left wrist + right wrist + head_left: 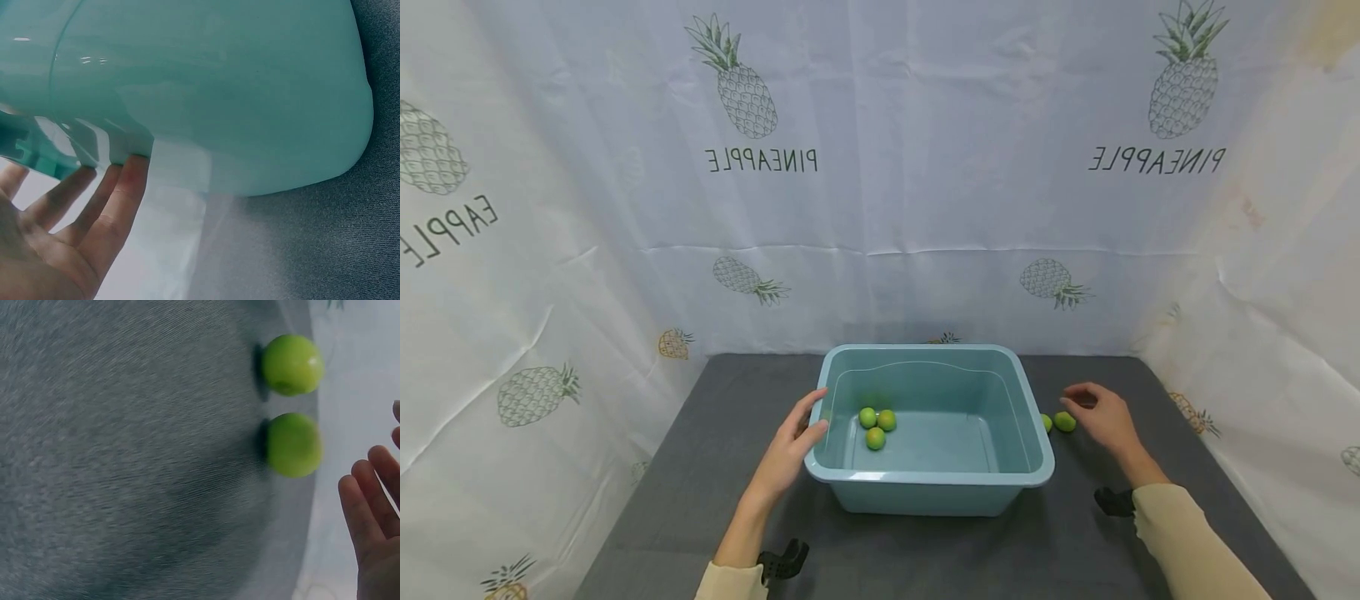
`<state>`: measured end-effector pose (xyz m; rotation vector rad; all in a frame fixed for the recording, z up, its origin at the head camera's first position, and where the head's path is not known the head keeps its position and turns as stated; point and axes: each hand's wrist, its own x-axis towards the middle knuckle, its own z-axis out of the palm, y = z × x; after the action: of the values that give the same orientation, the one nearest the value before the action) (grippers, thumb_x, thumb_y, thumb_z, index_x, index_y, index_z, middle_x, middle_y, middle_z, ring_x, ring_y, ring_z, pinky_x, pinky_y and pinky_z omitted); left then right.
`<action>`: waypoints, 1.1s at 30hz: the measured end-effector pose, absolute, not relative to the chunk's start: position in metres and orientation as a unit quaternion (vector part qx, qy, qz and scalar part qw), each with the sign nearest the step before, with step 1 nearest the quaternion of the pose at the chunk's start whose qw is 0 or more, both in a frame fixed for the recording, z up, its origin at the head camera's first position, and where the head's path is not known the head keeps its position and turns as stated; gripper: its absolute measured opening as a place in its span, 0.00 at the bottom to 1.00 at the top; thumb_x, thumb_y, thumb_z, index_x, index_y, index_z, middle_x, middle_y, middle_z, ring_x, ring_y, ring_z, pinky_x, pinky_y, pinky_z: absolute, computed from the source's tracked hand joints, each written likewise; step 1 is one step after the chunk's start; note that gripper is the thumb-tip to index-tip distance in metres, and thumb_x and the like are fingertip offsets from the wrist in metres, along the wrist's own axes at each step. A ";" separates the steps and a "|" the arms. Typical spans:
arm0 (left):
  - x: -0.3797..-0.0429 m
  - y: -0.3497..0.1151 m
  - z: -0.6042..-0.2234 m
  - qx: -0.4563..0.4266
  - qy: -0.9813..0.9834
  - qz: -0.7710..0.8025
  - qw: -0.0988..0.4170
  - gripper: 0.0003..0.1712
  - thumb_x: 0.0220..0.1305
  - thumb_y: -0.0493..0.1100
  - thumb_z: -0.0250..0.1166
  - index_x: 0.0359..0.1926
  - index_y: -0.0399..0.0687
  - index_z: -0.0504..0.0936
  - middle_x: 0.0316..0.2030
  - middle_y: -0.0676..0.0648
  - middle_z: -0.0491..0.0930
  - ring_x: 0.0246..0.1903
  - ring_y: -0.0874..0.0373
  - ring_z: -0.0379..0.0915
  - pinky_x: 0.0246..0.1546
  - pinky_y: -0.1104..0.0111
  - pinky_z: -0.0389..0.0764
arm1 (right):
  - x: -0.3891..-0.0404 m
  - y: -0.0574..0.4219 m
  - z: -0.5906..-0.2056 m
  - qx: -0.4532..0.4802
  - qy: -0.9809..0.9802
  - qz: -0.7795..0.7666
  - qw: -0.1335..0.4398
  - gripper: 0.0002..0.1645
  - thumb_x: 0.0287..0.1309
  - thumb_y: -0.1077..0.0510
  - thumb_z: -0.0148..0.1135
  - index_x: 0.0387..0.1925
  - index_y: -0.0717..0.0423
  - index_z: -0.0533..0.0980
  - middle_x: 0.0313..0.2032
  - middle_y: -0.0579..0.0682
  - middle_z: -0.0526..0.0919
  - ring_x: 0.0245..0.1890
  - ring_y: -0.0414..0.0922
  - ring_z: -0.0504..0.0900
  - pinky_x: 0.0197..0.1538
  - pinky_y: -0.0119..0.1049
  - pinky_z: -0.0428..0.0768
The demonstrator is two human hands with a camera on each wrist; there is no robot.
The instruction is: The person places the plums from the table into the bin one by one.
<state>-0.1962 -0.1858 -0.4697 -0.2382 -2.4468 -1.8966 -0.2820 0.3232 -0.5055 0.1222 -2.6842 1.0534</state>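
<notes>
A light blue plastic basin (925,477) stands on the dark table, with three green limes (876,438) inside near its left end. My left hand (786,450) is at the basin's left side, thumb and a fingertip at the rim. In the left wrist view, the fairly straight fingers (115,215) touch the outer wall. To the right of the basin, my right hand (1101,417) hovers with loosely bent fingers and nothing in them. Close to its fingertips lies a lime (1064,422); another lime (1046,423) is partly hidden behind the basin's rim.
The dark grey tabletop (700,467) extends around the basin. A pale curtain (910,208) printed with pineapples hangs behind the table and along both sides. Each wrist wears a black band (784,560).
</notes>
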 end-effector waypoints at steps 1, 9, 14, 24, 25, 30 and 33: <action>-0.196 -0.186 -0.470 -0.076 -0.788 -0.611 0.018 0.30 0.77 0.50 0.57 0.75 0.58 0.64 0.75 0.39 0.59 0.69 0.41 0.63 0.64 0.41 0.64 | -0.283 0.324 -0.508 0.038 -0.924 0.360 0.124 0.19 0.69 0.57 0.63 0.52 0.70 0.78 0.48 0.69 0.82 0.49 0.66 0.81 0.50 0.61 0.78; -0.197 -0.187 -0.471 -0.077 -0.788 -0.611 0.016 0.30 0.77 0.51 0.57 0.75 0.59 0.63 0.76 0.40 0.58 0.70 0.41 0.62 0.64 0.41 0.64 | -0.285 0.329 -0.526 0.008 -0.931 0.355 0.082 0.22 0.68 0.58 0.62 0.54 0.73 0.75 0.50 0.73 0.79 0.51 0.68 0.78 0.51 0.62 0.76; -0.197 -0.187 -0.472 -0.082 -0.788 -0.611 0.017 0.30 0.77 0.50 0.57 0.76 0.59 0.63 0.76 0.40 0.58 0.70 0.40 0.62 0.64 0.41 0.64 | -0.284 0.330 -0.534 0.000 -0.934 0.351 0.067 0.24 0.67 0.57 0.64 0.54 0.74 0.75 0.50 0.73 0.79 0.51 0.68 0.78 0.52 0.62 0.75; -0.197 -0.187 -0.473 -0.085 -0.787 -0.610 0.022 0.29 0.77 0.49 0.57 0.75 0.58 0.64 0.76 0.39 0.58 0.69 0.40 0.62 0.63 0.41 0.66 | -0.285 0.332 -0.541 -0.009 -0.936 0.348 0.050 0.25 0.65 0.56 0.66 0.54 0.73 0.76 0.50 0.72 0.80 0.49 0.66 0.78 0.52 0.62 0.74; -0.197 -0.187 -0.473 -0.086 -0.787 -0.611 0.022 0.29 0.77 0.49 0.57 0.75 0.57 0.64 0.75 0.39 0.58 0.69 0.40 0.63 0.63 0.41 0.66 | -0.284 0.332 -0.541 -0.007 -0.936 0.348 0.053 0.25 0.65 0.56 0.66 0.54 0.73 0.76 0.49 0.72 0.80 0.49 0.66 0.79 0.51 0.62 0.75; -0.197 -0.187 -0.473 -0.085 -0.788 -0.610 0.021 0.29 0.77 0.49 0.57 0.75 0.58 0.64 0.75 0.39 0.59 0.68 0.40 0.64 0.62 0.42 0.67 | -0.282 0.331 -0.537 0.001 -0.932 0.355 0.073 0.23 0.65 0.57 0.66 0.53 0.73 0.77 0.49 0.71 0.80 0.48 0.66 0.79 0.50 0.62 0.76; -0.198 -0.187 -0.472 -0.081 -0.788 -0.610 0.020 0.29 0.77 0.50 0.57 0.75 0.59 0.64 0.75 0.40 0.59 0.69 0.40 0.63 0.63 0.42 0.67 | -0.280 0.331 -0.533 0.003 -0.927 0.366 0.081 0.22 0.66 0.58 0.66 0.53 0.71 0.77 0.49 0.70 0.81 0.49 0.66 0.80 0.50 0.61 0.77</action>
<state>-0.1976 -0.1874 -0.4721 -0.2511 -2.4455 -1.8908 -0.2799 0.3306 -0.5335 0.0093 -2.7723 1.0929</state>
